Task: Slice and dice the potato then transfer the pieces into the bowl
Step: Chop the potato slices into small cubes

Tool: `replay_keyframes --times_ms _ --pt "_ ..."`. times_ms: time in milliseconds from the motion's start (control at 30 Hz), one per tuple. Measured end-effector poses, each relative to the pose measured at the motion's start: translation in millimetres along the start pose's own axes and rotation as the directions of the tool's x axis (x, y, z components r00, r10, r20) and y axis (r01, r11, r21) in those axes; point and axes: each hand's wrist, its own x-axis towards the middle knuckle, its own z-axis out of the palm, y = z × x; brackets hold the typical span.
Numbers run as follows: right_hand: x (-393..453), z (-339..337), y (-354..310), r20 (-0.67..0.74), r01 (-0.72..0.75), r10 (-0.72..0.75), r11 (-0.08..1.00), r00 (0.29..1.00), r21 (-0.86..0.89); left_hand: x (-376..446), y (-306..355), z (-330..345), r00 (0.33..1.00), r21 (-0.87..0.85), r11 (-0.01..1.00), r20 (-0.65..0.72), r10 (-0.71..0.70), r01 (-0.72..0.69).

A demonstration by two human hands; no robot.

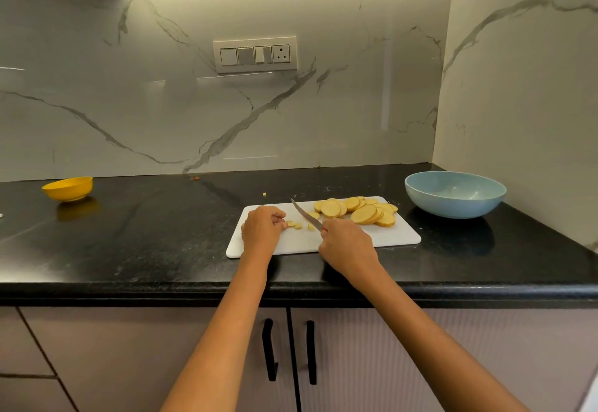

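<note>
A white cutting board (398, 237) lies on the black counter. Several round potato slices (362, 211) are piled on its far right part. My left hand (262, 228) rests on the board's left side, its curled fingertips pinching a small strip of potato (293, 224). My right hand (346, 243) grips the handle of a knife (305, 214), whose blade points up and left between the hands, above small cut pieces (311, 226). A light blue bowl (454, 194) stands to the right of the board and looks empty.
A small yellow bowl (68, 188) sits far left on the counter (145, 233). A tiny potato bit (265, 194) lies behind the board. The marble wall holds a switch panel (255, 54). Cabinet doors with black handles (270, 350) hang below the counter edge.
</note>
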Motion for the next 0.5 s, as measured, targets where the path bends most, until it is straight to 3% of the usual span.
replay_keyframes --times_ms 133,333,500 --pt "-8 3 -9 0.004 0.034 -0.034 0.999 0.999 -0.039 -2 0 -4 0.999 -0.077 0.997 -0.037 -0.004 0.002" --pt "-12 7 -15 -0.048 0.024 -0.027 0.998 0.998 -0.065 -7 5 -6 0.997 0.077 0.996 -0.067 -0.033 0.038" --pt "-9 4 -9 -0.056 -0.032 0.031 0.999 0.998 -0.022 -5 8 -4 0.999 0.073 0.997 -0.041 0.022 -0.019"
